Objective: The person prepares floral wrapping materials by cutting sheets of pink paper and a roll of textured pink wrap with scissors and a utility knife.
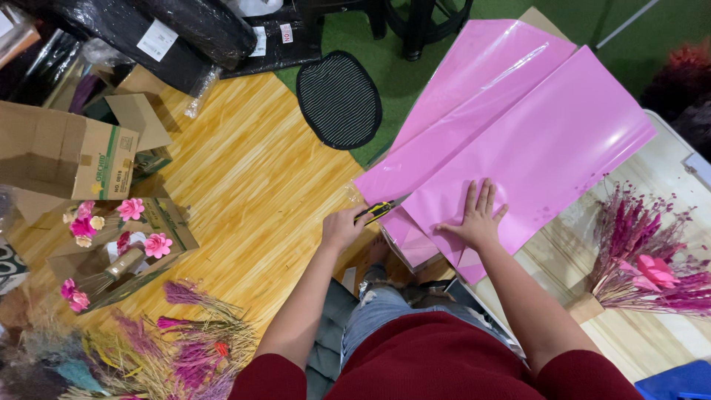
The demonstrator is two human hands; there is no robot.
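1. Dark red sleeves point(437, 363) and torn blue jeans point(378, 311) fill the bottom of the view, belonging to a person bent over a white table point(629, 326).
2. Pink wrapping sheets point(518, 141) lie across the table's left edge, one overlapping another, their far ends reaching out over the green mat point(415, 74).
3. Right hand point(478, 218) lies open and flat, fingers spread, pressing on the near part of the top sheet.
4. Left hand point(342, 226) is closed around a yellow-and-black utility knife point(379, 210), its blade tip meeting the near left edge of the sheets.
5. Dried pink-purple sprigs with a pink paper flower point(652, 259) rest on the table, right of the sheets.
6. Wood-pattern floor point(252, 178) lies left of the table, with a black oval mesh pad point(339, 98) at its far edge.
7. Open cardboard boxes point(67, 155) sit further left, one holding pink paper flowers point(133, 230); bunches of dried grasses point(178, 348) lie at lower left.
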